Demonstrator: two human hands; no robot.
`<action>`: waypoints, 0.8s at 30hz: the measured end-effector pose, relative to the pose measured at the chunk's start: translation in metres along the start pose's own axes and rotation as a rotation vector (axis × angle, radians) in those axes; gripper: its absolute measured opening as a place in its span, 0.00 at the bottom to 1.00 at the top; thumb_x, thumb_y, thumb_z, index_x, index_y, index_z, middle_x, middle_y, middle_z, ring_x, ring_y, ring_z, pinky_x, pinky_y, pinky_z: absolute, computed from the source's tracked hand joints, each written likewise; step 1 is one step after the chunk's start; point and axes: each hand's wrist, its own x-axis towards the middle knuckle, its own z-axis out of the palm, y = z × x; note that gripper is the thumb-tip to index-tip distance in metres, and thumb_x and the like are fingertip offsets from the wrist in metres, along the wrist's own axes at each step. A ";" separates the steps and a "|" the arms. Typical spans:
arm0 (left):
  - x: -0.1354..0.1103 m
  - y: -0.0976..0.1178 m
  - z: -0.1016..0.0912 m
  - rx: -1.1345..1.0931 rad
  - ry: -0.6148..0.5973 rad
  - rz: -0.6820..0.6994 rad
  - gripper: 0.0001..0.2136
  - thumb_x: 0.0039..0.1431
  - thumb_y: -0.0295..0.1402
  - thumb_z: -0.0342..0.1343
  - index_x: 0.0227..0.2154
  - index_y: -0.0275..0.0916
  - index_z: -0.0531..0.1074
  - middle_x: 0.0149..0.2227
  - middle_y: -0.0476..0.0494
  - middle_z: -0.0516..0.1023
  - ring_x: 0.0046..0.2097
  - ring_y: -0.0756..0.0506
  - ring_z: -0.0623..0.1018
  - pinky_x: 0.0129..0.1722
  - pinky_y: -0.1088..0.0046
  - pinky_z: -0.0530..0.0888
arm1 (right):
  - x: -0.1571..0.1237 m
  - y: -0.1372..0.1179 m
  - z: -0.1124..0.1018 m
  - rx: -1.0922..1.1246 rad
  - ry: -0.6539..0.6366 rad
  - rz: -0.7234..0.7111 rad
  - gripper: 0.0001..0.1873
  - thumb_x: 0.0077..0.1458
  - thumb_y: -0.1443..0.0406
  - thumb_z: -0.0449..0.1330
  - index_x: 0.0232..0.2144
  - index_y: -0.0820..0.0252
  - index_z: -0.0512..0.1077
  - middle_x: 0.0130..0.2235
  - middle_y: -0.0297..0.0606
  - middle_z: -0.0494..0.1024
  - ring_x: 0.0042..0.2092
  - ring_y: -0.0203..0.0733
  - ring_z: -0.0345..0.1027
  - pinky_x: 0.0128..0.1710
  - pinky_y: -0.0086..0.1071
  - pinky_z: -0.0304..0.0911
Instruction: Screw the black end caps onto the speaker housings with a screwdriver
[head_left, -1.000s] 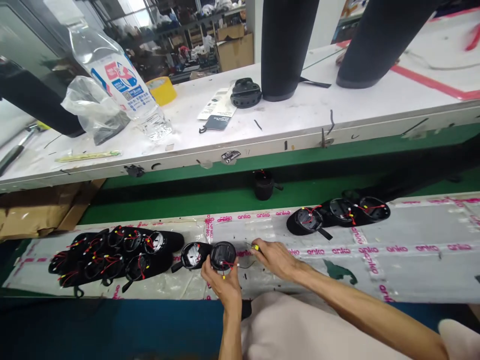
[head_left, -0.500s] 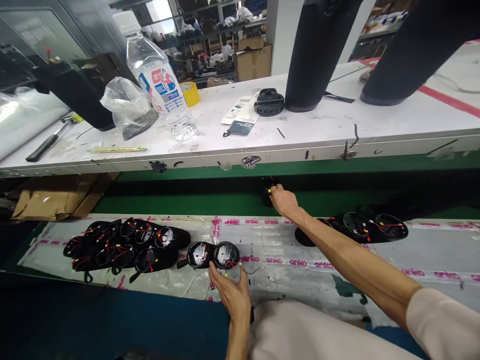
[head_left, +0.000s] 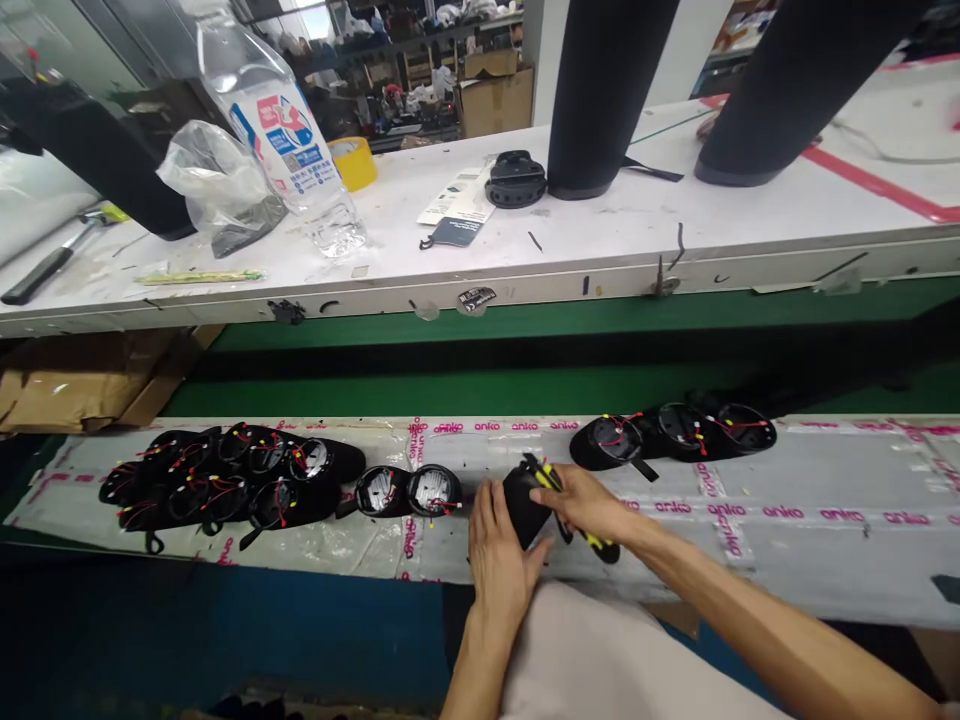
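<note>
Bench (head_left: pixel 817 565) lettered "anko", left hand (head_left: pixel 499 555) cupping black cylinder (head_left: pixel 525 505)

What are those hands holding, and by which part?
The left hand cups a black cylinder by its side; the right hand grips a yellow-and-black tool, apparently around its handles.

Near the lower bench's (head_left: pixel 795 560) front edge, the left hand (head_left: pixel 496 555) hides part of a black cylinder (head_left: pixel 523 508); the right hand (head_left: pixel 589 502) covers the middle of a yellow-and-black tool (head_left: pixel 604 549). On the white shelf (head_left: pixel 600 225), two black tubes (head_left: pixel 611 95) are cropped at the top, and the dark hang tag's (head_left: pixel 457 232) print is too small.
</note>
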 end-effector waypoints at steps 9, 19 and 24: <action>-0.001 -0.021 0.028 0.042 -0.323 -0.298 0.43 0.52 0.40 0.64 0.69 0.40 0.53 0.53 0.32 0.76 0.50 0.33 0.80 0.45 0.60 0.74 | -0.023 0.047 0.047 -0.361 0.146 -0.030 0.16 0.71 0.62 0.46 0.54 0.63 0.66 0.45 0.48 0.81 0.46 0.50 0.77 0.40 0.34 0.62; 0.006 -0.018 0.028 0.073 -0.392 -0.350 0.42 0.52 0.45 0.63 0.68 0.43 0.53 0.56 0.34 0.73 0.53 0.33 0.78 0.44 0.62 0.73 | -0.015 0.057 0.062 -0.442 0.018 -0.090 0.16 0.72 0.58 0.45 0.47 0.61 0.68 0.40 0.46 0.83 0.42 0.52 0.79 0.37 0.35 0.62; 0.005 -0.017 0.029 0.089 -0.394 -0.342 0.42 0.53 0.46 0.63 0.68 0.43 0.53 0.56 0.34 0.73 0.53 0.33 0.79 0.44 0.62 0.73 | -0.010 0.056 0.062 -0.464 -0.005 -0.102 0.16 0.72 0.58 0.45 0.46 0.62 0.68 0.39 0.46 0.82 0.42 0.51 0.79 0.38 0.34 0.62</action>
